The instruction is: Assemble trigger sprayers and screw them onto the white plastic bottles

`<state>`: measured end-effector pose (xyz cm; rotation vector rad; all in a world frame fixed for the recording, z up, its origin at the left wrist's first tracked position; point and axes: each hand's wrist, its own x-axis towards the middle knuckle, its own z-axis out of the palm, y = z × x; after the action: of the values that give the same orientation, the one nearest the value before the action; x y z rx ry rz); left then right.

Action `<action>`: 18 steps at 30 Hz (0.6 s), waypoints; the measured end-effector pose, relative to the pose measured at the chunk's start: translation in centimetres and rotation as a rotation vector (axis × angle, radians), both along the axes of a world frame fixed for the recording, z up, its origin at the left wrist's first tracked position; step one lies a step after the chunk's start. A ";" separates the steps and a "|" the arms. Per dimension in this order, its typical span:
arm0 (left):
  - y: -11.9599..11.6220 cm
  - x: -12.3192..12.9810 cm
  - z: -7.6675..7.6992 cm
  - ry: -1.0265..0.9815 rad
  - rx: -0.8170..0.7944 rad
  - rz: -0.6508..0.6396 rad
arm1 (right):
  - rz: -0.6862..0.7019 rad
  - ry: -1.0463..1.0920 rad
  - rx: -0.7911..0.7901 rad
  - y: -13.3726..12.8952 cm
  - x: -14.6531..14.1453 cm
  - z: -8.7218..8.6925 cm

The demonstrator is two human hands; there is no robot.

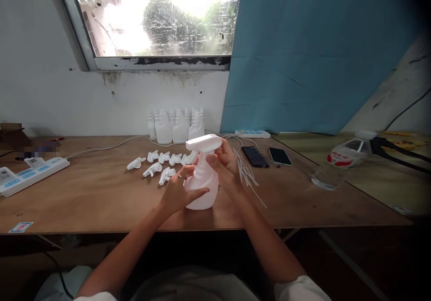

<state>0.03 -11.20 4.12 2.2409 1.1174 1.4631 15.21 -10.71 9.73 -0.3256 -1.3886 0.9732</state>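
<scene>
A white spray bottle point(202, 195) stands upright near the front edge of the table, its trigger sprayer head point(205, 143) on top with the nozzle to the left. Around the lower body, from the left side, my left hand point(180, 191) is closed, thumb across the front. My right hand point(227, 164) grips the neck just under the sprayer head, from the right; some of its fingers are hidden behind. Several loose white trigger sprayer heads point(153, 169) lie left of the bottle. Behind them, against the wall, several white bottles point(164, 129) without sprayer heads stand in a group.
To the right lie thin white tubes point(247, 171), two phones point(280, 156) and a clear plastic bottle point(341, 162). A power strip point(33, 173) sits at the left, its cable running along the back. Another power strip point(252, 134) is near the blue curtain point(289, 67).
</scene>
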 end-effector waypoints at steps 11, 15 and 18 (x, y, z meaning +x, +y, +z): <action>1.2 -0.8 2.2 -0.512 0.235 -0.325 | -0.088 -0.006 -0.033 0.5 -1.0 -0.8; 1.7 -1.1 8.8 -0.364 0.198 -0.428 | -0.115 -0.023 -0.046 0.6 -1.2 -0.5; 2.6 -1.4 13.8 -0.042 0.024 -0.500 | -0.125 -0.016 -0.039 0.6 -1.4 -0.5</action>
<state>-1.39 -8.64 17.87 2.2684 0.4712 1.3032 13.84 -10.11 9.26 -0.4452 -1.3490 0.8964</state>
